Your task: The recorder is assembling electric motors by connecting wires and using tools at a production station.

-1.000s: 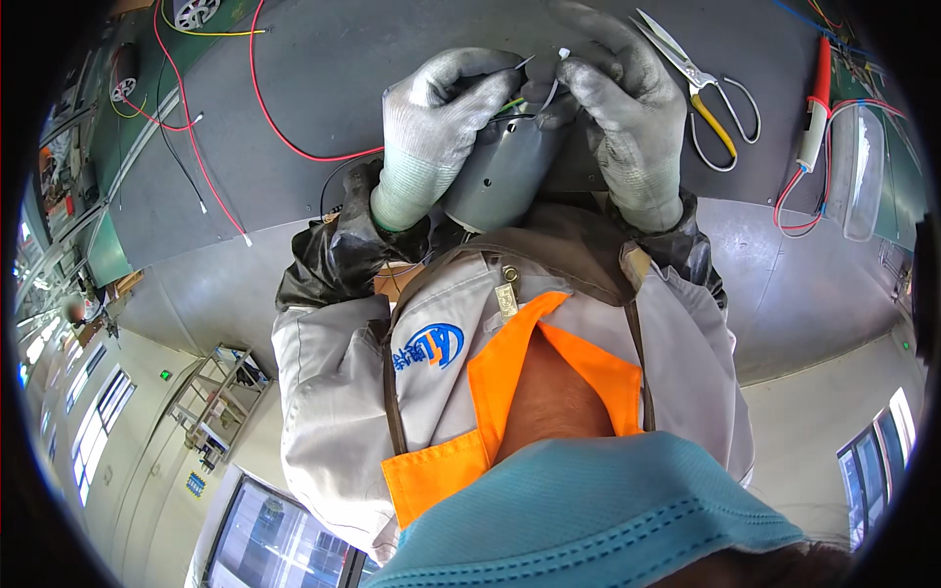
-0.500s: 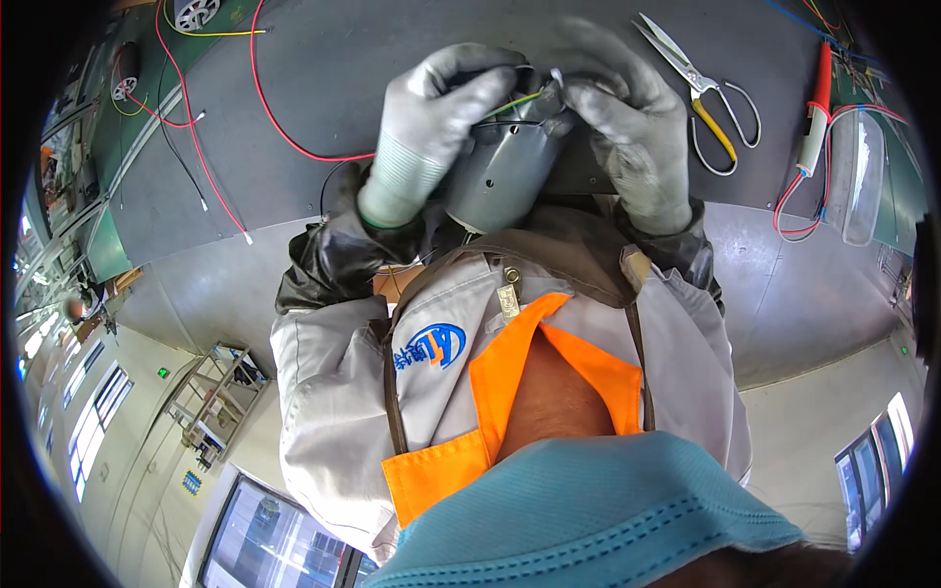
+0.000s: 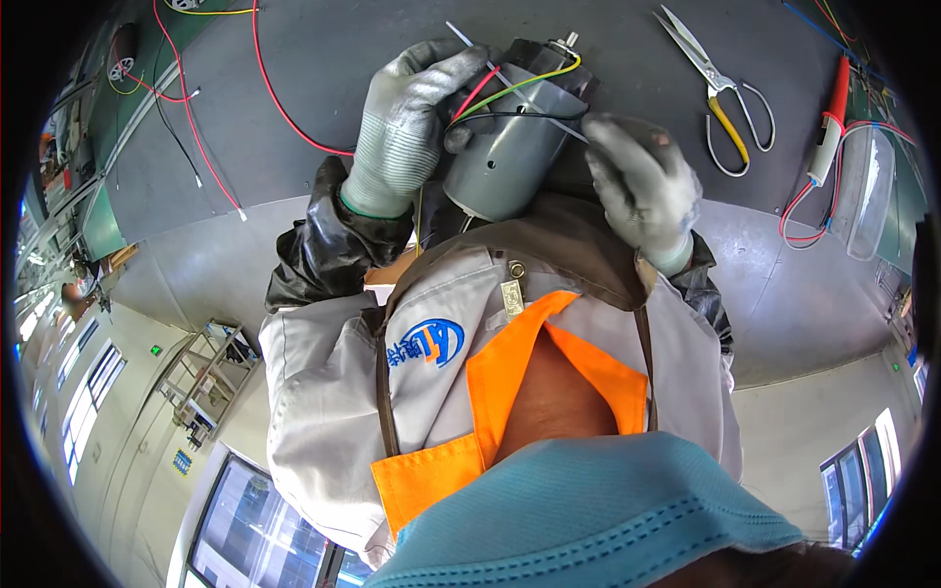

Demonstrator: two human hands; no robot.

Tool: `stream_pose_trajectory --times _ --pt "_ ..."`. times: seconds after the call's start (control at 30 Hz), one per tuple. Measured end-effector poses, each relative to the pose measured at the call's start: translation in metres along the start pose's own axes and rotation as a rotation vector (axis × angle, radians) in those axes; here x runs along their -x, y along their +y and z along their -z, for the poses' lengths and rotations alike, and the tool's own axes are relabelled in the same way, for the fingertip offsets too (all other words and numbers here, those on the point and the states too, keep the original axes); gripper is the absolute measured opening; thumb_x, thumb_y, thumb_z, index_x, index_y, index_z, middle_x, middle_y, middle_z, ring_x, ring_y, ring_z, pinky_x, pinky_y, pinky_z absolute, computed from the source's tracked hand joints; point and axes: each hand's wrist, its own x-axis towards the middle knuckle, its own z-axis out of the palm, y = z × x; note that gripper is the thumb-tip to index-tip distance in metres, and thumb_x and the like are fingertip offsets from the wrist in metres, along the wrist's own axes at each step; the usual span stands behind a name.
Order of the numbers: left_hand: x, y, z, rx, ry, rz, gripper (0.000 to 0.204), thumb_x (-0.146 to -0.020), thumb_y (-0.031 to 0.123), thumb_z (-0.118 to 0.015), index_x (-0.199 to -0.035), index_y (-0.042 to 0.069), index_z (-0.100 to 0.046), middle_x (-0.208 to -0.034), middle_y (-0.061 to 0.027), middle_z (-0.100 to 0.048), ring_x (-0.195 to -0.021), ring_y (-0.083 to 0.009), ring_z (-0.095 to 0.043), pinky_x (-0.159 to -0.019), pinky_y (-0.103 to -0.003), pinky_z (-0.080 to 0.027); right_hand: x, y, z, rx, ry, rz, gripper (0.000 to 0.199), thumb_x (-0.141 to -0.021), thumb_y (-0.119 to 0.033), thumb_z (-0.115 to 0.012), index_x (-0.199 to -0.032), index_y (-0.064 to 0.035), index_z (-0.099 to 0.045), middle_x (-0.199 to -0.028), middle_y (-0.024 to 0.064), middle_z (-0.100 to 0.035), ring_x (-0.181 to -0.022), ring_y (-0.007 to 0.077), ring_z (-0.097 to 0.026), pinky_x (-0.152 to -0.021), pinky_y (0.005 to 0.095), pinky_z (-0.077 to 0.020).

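Motor (image 3: pixel 515 147): grey cylinder, red, green and black leads at its top.
Axis: shaft end tilted up-right.
Left hand (image 3: pixel 412 122): clamped on motor.
Right hand (image 3: pixel 637 186): pinching a thin tie.

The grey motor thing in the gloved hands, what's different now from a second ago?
The right hand has let go of the wire ends and slid down the side of the grey motor. A thin white tie now sticks out above. The left hand still grips the motor; the scissors haven't moved.

Grey cylindrical motor (image 3: pixel 510 147), held tilted above the table, shaft end pointing away from the body. Red, yellow-green and black leads (image 3: pixel 510 90) cross its upper end. Thin white cable tie (image 3: pixel 470 44) lies slantwise across the leads.
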Motion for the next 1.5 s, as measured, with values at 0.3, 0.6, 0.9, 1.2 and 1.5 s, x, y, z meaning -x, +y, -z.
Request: stream_pose_trajectory --times 0.3,0.6,0.9,1.2,1.5 --pt "0.000 0.012 -0.046 0.109 0.183 -0.041 0.017 -0.091 0.008 -0.075 -0.103 -0.003 -0.071 -0.086 -0.0021 -0.072 -0.069 -0.0022 -0.060 -0.060 -0.017 -0.047 -0.046 0.001 -0.022 -1.358 0.195 -0.717 0.054 -0.096 -0.003 -0.063 -0.146 0.0041 -0.044 -0.112 0.0189 -0.070 -0.082 0.0204 -0.070 -0.063 0.0276 -0.0569" --pt "-0.004 0.010 -0.045 0.019 0.169 -0.078 0.020 -0.093 0.005 -0.072 -0.111 -0.004 -0.072 -0.095 -0.0054 -0.074 -0.082 -0.0064 -0.065 -0.072 -0.020 -0.053 -0.036 0.014 -0.034 -1.490 0.203 -0.500 0.043 -0.094 -0.002 -0.061 -0.135 0.0093 -0.055 -0.122 0.0230 -0.068 -0.106 0.0331 -0.071 -0.093 0.0405 -0.0612" --pt "-0.002 0.008 -0.043 -0.165 0.198 -0.087 0.018 -0.092 0.004 -0.073 -0.109 -0.004 -0.073 -0.096 -0.0062 -0.073 -0.084 -0.0086 -0.066 -0.074 -0.022 -0.054 -0.048 0.000 -0.014 -1.022 0.169 -0.546 0.020 -0.093 0.000 -0.066 -0.112 0.0019 -0.074 -0.107 0.0098 -0.073 -0.086 0.0100 -0.068 -0.068 0.0189 -0.0541" --pt "-0.007 0.003 -0.044 -0.348 0.154 -0.323 0.015 -0.088 0.001 -0.074 -0.102 -0.001 -0.076 -0.093 -0.0107 -0.074 -0.083 -0.0132 -0.068 -0.074 -0.027 -0.055 -0.046 0.016 -0.025 -1.238 0.073 -0.752 0.058 -0.093 -0.004 -0.069 -0.147 0.0000 -0.049 -0.092 0.0081 -0.071 -0.064 0.0085 -0.061 -0.053 0.0214 -0.0473" --pt "-0.011 0.004 -0.047 -0.449 0.073 -0.404 0.019 -0.093 0.000 -0.069 -0.111 -0.002 -0.074 -0.097 -0.0052 -0.071 -0.087 -0.0082 -0.064 -0.076 -0.022 -0.052 -0.067 0.007 0.001 -1.230 -0.103 -0.948 0.038 -0.090 -0.005 -0.068 -0.128 -0.0018 -0.066 -0.081 0.0060 -0.070 -0.064 0.0122 -0.062 -0.055 0.0256 -0.0474"
